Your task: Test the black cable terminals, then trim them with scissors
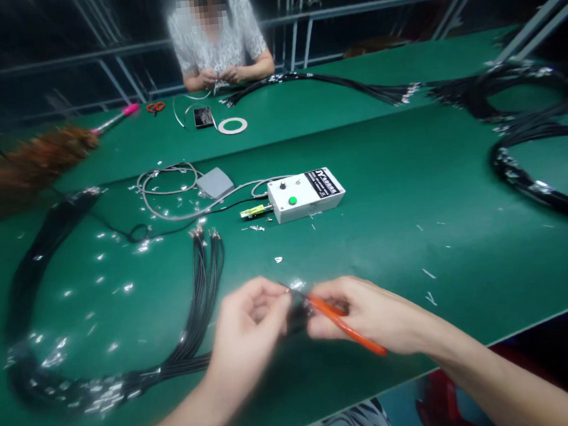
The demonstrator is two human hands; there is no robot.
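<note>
Near the front of the green table, my left hand (247, 327) is closed in a pinch on the end of a thin black cable, mostly hidden by the fingers. Wrapped in my right hand (373, 308) is a pair of pliers with orange handles (348, 329); their dark jaws are blurred and point at the left fingertips. Whether the jaws touch the cable I cannot tell. A bundle of black cables (195, 335) runs beside and behind my left wrist, some stripped ends fanned upward. Beyond my hands sits a white control box (307, 197) with a green button.
A grey pedal (215, 183) with a coiled grey cord lies left of the box. White scraps (278, 260) dot the green table (391, 229). More black cable bundles (526, 179) lie at the right. Across the table sits a person (219, 38), both hands together, near a white tape ring (232, 125).
</note>
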